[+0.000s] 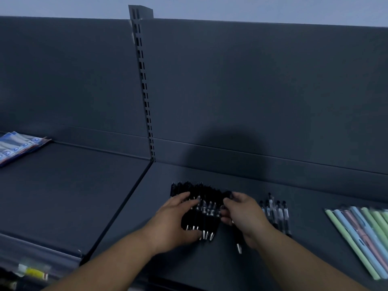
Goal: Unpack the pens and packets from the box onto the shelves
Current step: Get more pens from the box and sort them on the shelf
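A bunch of black pens [204, 203] with silver tips lies on the dark grey shelf [262, 259], tips toward me. My left hand [178, 219] curls around the left side of the bunch. My right hand [241, 215] grips its right side, fingers bent on the pens. One black pen [239, 246] sticks out below my right hand. A small row of clear-bodied black pens [277, 213] lies just right of my right hand. The box is out of view.
Pastel green, blue and pink pens [363, 238] lie in a fan at the right edge. Blue and white packets [19, 147] rest on the left shelf section. A slotted upright [143, 87] divides the back panels. A yellow label [33, 271] shows at the lower left.
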`<state>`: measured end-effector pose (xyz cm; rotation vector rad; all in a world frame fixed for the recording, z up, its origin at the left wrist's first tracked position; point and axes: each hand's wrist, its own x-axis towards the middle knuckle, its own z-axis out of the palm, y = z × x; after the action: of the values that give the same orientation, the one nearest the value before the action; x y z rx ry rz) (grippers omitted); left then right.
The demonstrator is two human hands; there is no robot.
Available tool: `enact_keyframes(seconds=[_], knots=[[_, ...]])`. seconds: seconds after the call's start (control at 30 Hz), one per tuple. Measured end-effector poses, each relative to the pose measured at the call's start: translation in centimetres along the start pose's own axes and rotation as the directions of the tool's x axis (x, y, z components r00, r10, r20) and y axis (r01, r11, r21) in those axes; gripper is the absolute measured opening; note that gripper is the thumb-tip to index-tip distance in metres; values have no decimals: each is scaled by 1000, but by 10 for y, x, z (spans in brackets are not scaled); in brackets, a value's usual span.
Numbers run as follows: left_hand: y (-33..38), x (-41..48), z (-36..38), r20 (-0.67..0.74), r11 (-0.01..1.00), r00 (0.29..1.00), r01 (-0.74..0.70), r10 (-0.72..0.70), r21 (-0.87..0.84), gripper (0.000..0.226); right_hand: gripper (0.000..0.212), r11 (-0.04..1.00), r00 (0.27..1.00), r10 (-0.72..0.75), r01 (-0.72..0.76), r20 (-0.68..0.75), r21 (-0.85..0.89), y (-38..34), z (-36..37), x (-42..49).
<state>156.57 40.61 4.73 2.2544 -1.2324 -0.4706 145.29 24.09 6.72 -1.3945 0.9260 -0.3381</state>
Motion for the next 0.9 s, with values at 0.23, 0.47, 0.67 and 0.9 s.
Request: enact_keyframes(seconds=[0.23,0.47,0.67,0.9], knots=[[2,-2,7,41,998,999,-8,6,55,85,76,952,990,-134,120,-32,-281,9,-6,-6],[4,0,8,63,999,998,11,-13,40,84,107,723,945,-192,318,264,-613,6,-16,-23],[3,2,4,94,999,996,-10,7,38,81,140,459,880,-97,454,465,-764,11,-22,-29],[3,3,2,92,998,996,-25,19,64,80,117,483,875,-224,482,429,-731,8,-22,-22]])
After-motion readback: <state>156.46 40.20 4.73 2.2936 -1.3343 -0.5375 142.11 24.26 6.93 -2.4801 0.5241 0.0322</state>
